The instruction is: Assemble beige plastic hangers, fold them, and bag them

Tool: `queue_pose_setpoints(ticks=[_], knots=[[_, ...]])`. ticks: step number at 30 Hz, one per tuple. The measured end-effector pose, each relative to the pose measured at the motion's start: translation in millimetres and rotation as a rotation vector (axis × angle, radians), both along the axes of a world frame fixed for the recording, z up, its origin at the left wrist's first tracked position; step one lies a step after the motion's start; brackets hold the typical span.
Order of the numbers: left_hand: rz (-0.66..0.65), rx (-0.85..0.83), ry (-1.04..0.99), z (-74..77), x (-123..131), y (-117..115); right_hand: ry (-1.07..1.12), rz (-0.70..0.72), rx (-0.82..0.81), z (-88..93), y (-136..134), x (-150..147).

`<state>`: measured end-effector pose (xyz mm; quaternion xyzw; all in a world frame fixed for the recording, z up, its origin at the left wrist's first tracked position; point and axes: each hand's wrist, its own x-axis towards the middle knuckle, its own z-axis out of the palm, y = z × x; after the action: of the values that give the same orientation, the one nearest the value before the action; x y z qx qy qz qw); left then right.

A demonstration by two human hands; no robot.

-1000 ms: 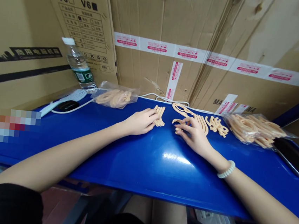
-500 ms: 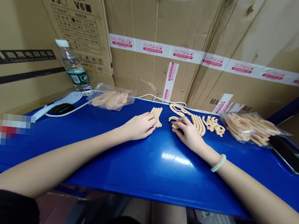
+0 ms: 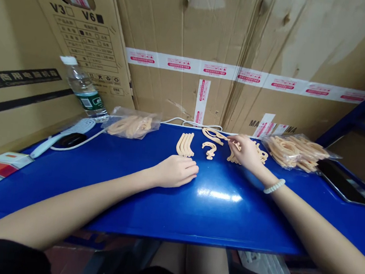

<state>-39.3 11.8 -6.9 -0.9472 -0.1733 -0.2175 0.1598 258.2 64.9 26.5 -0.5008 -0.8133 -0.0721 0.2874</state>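
My left hand (image 3: 177,171) rests on the blue table (image 3: 162,212) with its fingers curled together; whatever may be under them is hidden. Just beyond it lies a row of curved beige strips (image 3: 185,144). Farther right, my right hand (image 3: 244,151) has its thumb and index finger at the end of a long looped beige piece (image 3: 214,134), and partly covers more curved strips. Between the hands is a beige hook-shaped piece (image 3: 209,149). Smaller curved beige pieces (image 3: 261,153) show behind my right hand.
Bagged beige pieces lie at the left (image 3: 131,124) and right (image 3: 294,151). A water bottle (image 3: 88,93), a light blue brush (image 3: 63,136), a black mouse (image 3: 70,140) and a red-white box (image 3: 0,169) stand or lie left. A phone (image 3: 342,180) lies right; cardboard boxes (image 3: 180,29) line the back.
My left hand has moved back from the strips towards me. My right hand has left the hook-shaped piece and shifted right, over the other strips and to the looped piece's end.
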Motion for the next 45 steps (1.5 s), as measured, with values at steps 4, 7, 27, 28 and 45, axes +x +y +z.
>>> queue_pose_setpoints(ticks=[4, 7, 27, 28, 45], knots=[[-0.007, -0.033, -0.016, -4.4, 0.9, 1.6, -0.121, -0.129, -0.157, 14.6, 24.7, 5.9], [-0.009, -0.036, -0.027, -6.0, 0.0, 2.7, -0.184, -0.156, -0.228, 21.1, 44.5, -3.6], [-0.019, -0.005, -0.035, -7.8, 0.9, 3.3, 0.385, -0.184, -0.291, 16.7, 71.5, -20.9], [-0.018, -0.005, -0.035, -7.9, 0.7, 3.2, 0.461, -0.178, -0.281, 19.1, 67.9, -17.4], [0.248, -1.085, -0.766, 15.3, 27.7, -36.7, 0.938, 0.322, -0.482, 8.2, -80.6, -15.0]])
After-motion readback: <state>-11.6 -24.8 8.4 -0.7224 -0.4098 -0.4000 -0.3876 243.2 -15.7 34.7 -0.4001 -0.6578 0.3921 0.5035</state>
